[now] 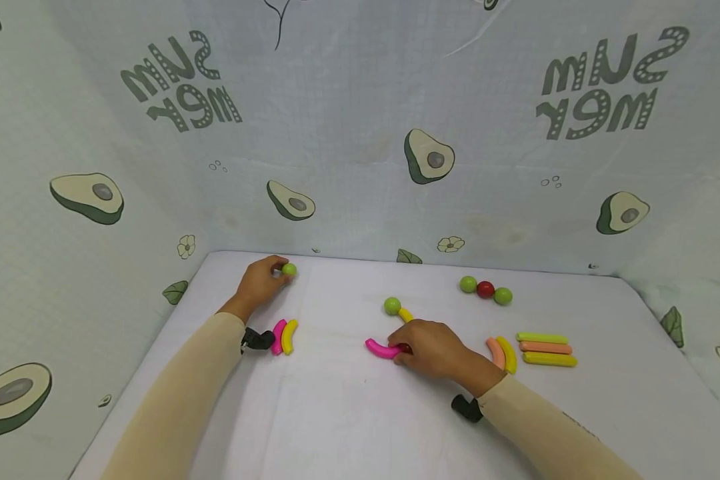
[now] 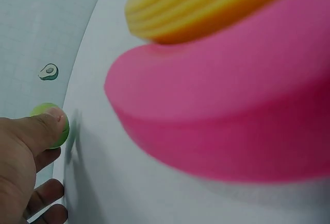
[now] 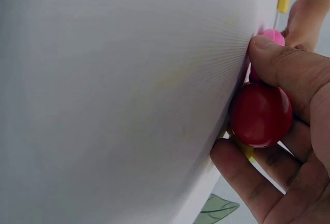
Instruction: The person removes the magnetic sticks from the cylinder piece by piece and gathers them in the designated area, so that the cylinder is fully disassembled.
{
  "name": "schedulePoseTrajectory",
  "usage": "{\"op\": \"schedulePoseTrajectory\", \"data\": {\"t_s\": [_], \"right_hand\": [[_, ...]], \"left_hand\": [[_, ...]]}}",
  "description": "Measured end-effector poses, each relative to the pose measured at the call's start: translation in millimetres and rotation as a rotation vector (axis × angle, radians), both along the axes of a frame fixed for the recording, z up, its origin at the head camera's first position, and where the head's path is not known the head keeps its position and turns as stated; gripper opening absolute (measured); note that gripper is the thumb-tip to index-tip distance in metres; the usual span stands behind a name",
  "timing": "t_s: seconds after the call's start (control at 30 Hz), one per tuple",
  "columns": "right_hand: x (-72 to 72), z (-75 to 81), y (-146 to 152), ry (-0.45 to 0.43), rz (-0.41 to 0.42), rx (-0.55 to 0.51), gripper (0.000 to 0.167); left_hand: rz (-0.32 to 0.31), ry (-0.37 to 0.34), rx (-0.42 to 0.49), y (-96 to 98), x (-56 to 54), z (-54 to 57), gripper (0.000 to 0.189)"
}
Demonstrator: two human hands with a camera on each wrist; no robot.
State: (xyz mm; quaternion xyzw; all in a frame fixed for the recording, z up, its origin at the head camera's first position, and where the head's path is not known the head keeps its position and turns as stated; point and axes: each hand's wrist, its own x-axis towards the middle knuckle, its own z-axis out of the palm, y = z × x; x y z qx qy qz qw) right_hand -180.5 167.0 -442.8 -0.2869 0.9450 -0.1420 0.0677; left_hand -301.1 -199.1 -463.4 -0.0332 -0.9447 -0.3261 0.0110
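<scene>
At the back left of the table, my left hand (image 1: 261,283) pinches a green ball (image 1: 289,269) between thumb and fingers. The left wrist view shows the thumb (image 2: 46,126) on that ball. Mid-table, my right hand (image 1: 435,347) holds a glossy red ball (image 3: 260,115) low at the surface, with thumb and fingers around it. A pink curved piece (image 1: 383,349) lies against the red ball, near the thumb. Beyond the fingers, a yellow curved piece (image 1: 406,315) reaches to another green ball (image 1: 393,306); the hand partly hides it.
Near the left wrist lie pink (image 1: 279,337) and yellow (image 1: 289,337) curved pieces. Green, red (image 1: 485,289) and green balls form a row at the back right. Right of the right hand lie orange (image 1: 495,353) and yellow curved pieces and three straight sticks (image 1: 546,348). A cloth backdrop surrounds the table.
</scene>
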Motion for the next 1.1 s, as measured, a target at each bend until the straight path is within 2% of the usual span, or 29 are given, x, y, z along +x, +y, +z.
{"op": "schedulePoseTrajectory", "data": {"t_s": [0.27,0.43,0.63,0.87,1.1], "right_hand": [[-1.1,-0.3,-1,-0.004,0.008,-0.001,0.023],[-1.0,-0.6,-1,-0.005,0.001,0.002,0.024],[0.2,-0.3,-2,-0.011,-0.006,-0.008,0.026],[0.7,-0.2,-1,0.002,0.007,-0.010,0.022],[0.2,0.0,1,0.017,0.017,-0.015,0.023]], "left_hand": [[0.003,-0.007,-0.030,0.2,-0.4,-0.8,0.043],[0.019,-0.042,-0.012,-0.6,0.8,1.2,0.053],[0.013,-0.048,-0.011,-6.8,1.7,1.0,0.061],[0.024,-0.074,-0.016,-15.5,9.1,6.2,0.065],[0.008,-0.065,-0.034,-20.3,15.5,6.2,0.062]]}}
